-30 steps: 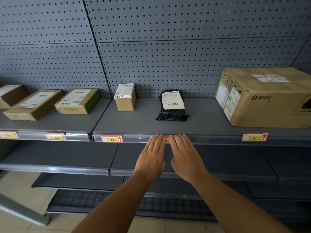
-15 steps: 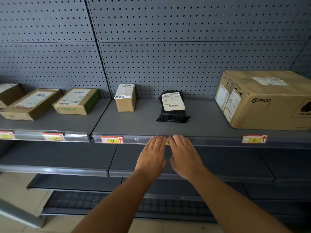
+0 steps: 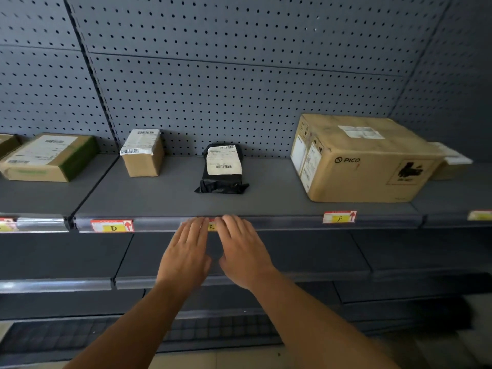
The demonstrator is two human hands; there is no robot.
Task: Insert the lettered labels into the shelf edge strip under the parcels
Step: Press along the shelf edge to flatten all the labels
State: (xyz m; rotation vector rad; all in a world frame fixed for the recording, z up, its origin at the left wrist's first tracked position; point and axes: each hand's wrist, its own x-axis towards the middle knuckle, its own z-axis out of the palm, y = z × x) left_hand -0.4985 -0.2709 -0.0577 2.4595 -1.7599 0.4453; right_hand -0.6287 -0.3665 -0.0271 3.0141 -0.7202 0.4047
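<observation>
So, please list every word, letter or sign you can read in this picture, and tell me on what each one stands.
"D": yellow label in the shelf edge strip, beside a red arrow.
"E": label between the left hand and right hand, partly covered.
"F": label under the large carton, beside a red arrow.
"PICO": large carton's side.
Shipping labels, barcodes, the carton's black pictogram text, and the labels at both frame edges: too small or blurred to read.

parcels [image 3: 223,167]: 6 | lettered labels [image 3: 113,226]: 5 | hands [image 3: 186,255]: 2
</observation>
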